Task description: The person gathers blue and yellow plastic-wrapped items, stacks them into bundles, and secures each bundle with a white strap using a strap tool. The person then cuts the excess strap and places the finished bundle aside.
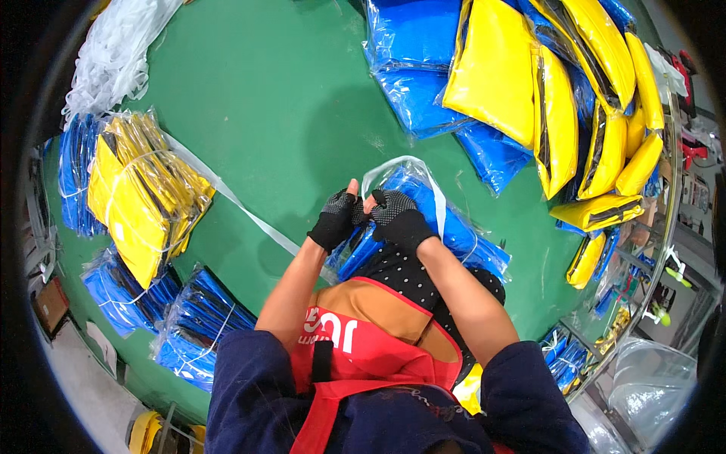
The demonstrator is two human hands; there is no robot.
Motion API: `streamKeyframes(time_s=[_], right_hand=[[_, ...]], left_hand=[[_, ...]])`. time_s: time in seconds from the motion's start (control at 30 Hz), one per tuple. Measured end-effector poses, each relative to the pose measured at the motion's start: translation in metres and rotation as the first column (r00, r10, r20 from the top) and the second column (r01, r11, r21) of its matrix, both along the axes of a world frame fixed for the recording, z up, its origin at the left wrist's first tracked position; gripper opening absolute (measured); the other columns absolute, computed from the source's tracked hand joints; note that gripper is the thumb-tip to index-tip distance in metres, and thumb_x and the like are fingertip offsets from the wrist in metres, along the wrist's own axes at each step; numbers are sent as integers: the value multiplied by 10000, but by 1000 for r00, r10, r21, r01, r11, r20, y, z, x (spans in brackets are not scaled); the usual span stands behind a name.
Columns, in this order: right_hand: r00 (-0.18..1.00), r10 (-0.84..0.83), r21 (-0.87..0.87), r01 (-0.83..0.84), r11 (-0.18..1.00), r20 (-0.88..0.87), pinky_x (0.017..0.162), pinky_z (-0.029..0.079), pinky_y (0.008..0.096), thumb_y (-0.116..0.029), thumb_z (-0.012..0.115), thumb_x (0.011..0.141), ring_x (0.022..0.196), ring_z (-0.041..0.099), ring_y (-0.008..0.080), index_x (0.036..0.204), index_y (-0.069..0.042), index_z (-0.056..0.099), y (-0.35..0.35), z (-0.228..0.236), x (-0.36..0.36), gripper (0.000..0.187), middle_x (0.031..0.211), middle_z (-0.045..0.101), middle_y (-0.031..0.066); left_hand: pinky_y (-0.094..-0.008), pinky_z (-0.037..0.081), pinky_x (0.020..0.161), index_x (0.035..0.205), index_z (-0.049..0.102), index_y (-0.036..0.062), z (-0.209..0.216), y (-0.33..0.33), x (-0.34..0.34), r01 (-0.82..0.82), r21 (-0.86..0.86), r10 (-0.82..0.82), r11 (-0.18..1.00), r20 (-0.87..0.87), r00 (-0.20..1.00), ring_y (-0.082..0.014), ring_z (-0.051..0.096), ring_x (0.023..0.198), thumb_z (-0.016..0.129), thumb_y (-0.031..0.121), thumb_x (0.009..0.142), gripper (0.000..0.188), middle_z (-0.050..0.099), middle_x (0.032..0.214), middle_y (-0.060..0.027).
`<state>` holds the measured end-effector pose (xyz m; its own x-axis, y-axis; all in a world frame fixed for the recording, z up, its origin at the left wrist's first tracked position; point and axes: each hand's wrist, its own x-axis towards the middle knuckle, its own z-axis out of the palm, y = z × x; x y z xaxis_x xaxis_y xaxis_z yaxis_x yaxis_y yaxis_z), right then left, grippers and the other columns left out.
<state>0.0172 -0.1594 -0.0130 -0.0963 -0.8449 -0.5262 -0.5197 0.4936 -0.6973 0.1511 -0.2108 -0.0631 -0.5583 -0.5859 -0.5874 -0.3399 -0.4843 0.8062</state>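
Note:
A bundle of blue plastic-wrapped packs (pixel 454 227) lies at my knees. A white strip (pixel 240 198) loops over the bundle, and its long tail runs up to the left across the green floor. My left hand (pixel 338 218), in a black fingerless glove with grip dots, is closed on the strip with the thumb pointing up. Close against it, my gloved right hand (pixel 395 215) is also closed and pinches the strip above the bundle. Between the two hands the crossing of the strip is hidden by the fingers.
At left stand tied bundles of yellow packs (pixel 136 204) and blue packs (pixel 200 325). A heap of white strips (pixel 117 57) lies at the far left. Loose yellow packs (pixel 491 72) and blue packs (pixel 416 38) pile up at the far right. Metal shelving (pixel 665 219) edges the right side.

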Motion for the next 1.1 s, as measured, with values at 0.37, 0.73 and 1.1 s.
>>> streamKeyframes(time_s=[0.37, 0.73, 1.1], right_hand=[[929, 348, 124, -334, 934, -121, 663, 450, 439, -257, 431, 823, 737, 577, 363, 819, -56, 600, -2, 18, -5, 262, 769, 595, 201], [954, 41, 197, -103, 975, 296, 570, 437, 368, -405, 540, 790, 561, 565, 279, 687, 5, 599, 5, 20, -25, 427, 598, 569, 174], [938, 91, -18, -91, 996, 336, 607, 460, 351, -291, 624, 744, 658, 604, 270, 754, -42, 651, 21, 18, -30, 250, 710, 608, 171]], left_hand=[[-278, 417, 708, 871, 600, -17, 33, 2, -8, -220, -142, 179, 965, -252, 951, -138, 530, 742, 416, 291, 920, 363, 585, 831, -74], [-358, 459, 610, 889, 573, 82, 41, -2, 27, 654, -509, -361, 559, 561, 745, -267, 596, 675, 509, 372, 815, 306, 595, 791, -127], [-338, 436, 772, 847, 574, 6, 10, 15, 15, 84, -569, -200, 818, -144, 969, -275, 542, 883, 652, 100, 674, 212, 560, 890, -136]])
